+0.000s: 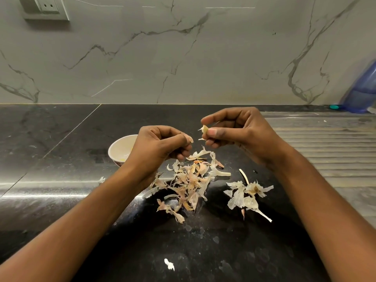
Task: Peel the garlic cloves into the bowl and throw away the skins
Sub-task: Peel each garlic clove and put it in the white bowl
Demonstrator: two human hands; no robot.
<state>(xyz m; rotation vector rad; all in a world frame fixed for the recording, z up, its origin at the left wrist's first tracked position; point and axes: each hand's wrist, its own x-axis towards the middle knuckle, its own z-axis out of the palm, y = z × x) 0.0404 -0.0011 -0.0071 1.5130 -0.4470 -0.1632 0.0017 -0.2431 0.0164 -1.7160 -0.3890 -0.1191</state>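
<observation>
Right hand (pixel 234 133) held above the counter, fingers curled; a garlic clove (pixel 204 130) is pinched between thumb and fingertips, with shreds of skin hanging off it. Left hand (pixel 160 145) raised beside it, a little lower and apart; fingers curled in, a scrap of skin (pixel 189 138) pinched at the fingertips.

White bowl (pixel 122 147) set on the dark countertop (pixel 61 159), just behind the left hand and partly hidden by it. A pale yellowish bit is seen low inside; what it is cannot be told.

Main heap of loose skins (pixel 187 180) spread on the counter directly under both hands. A smaller cluster of whiter skins (pixel 246 193) is noted to its right, near the right forearm, lying apart from the heap. A lone white fleck (pixel 169 264) lies nearer the camera.

Ribbed drainboard (pixel 325 149) at far right. Blue translucent container (pixel 362 92) stood against the veined marble wall. Wall socket (pixel 45 7) at upper left.
</observation>
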